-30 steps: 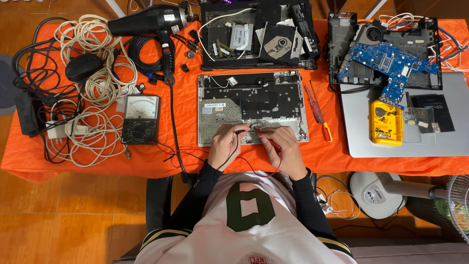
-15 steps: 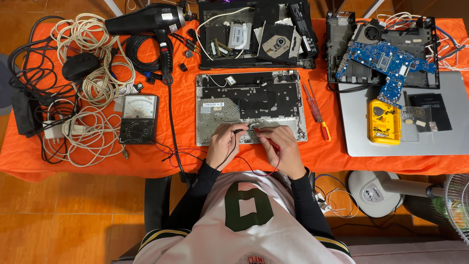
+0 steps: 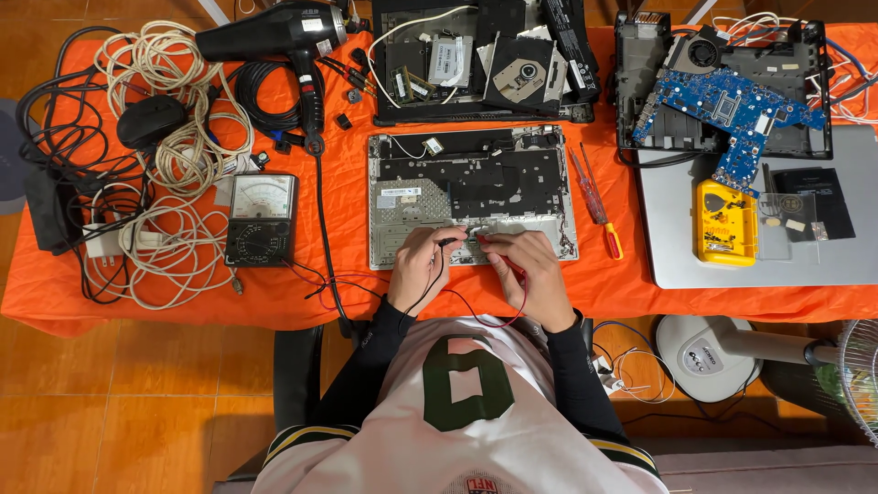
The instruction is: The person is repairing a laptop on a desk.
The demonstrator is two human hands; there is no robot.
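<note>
Open orange counter [image 3: 352, 210] is found left of the opened laptop base [image 3: 471, 197], crossed only by the dryer cord [image 3: 322, 229] and thin probe leads [image 3: 320, 284]. Passage on the right is narrowed by two screwdrivers [image 3: 594, 199]. The far edge is blocked by a black laptop chassis [image 3: 485, 59], and the left end is crowded by coiled cables [image 3: 165, 146] and a meter [image 3: 261, 218]

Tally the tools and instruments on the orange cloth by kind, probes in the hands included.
Black hot-air gun with pistol grip: 1
Analog multimeter with white dial face: 1
Red-and-yellow-handled screwdriver: 1
Test probes, black in the left hand and red in the right hand: 2
Total: 5
</note>
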